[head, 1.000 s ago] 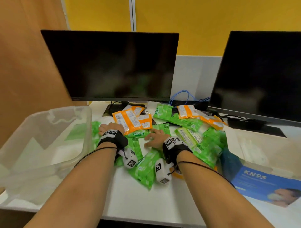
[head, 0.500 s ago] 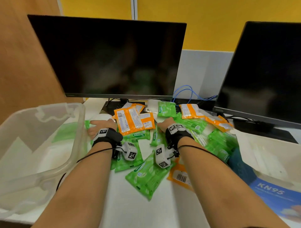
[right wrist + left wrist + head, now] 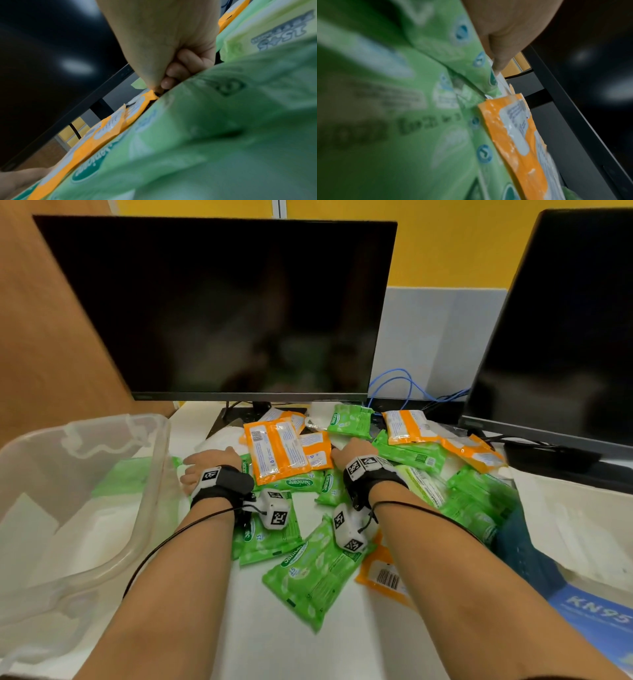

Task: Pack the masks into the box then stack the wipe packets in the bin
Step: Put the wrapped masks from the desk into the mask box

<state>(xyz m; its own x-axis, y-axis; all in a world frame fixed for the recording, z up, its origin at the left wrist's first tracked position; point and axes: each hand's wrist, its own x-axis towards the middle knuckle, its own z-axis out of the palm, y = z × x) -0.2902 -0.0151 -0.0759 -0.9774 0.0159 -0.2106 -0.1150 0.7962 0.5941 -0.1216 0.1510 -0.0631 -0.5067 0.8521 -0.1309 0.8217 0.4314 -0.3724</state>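
Green and orange wipe packets lie heaped on the white desk. In the head view my left hand (image 3: 209,462) rests on the heap's left side beside the clear bin (image 3: 113,422). My right hand (image 3: 352,448) sits on the heap's middle. A large orange packet (image 3: 277,453) lies between the hands on green packets (image 3: 308,577). The left wrist view shows my left hand (image 3: 501,33) gripping a green packet (image 3: 419,121) at its edge. My right hand (image 3: 163,85) has its fingers curled at the edge of orange packets (image 3: 96,136). The KN95 box (image 3: 596,618) holds white masks (image 3: 582,525).
Two dark monitors (image 3: 239,313) (image 3: 561,330) stand behind the heap, their stands close to the far packets. Blue cables (image 3: 404,381) loop between them. A green packet shows through the bin's wall. A wooden partition closes the left side.
My right hand has slid forward from the green packets to the orange packets' right edge. The left hand stays at the heap's left side. The view has come closer.
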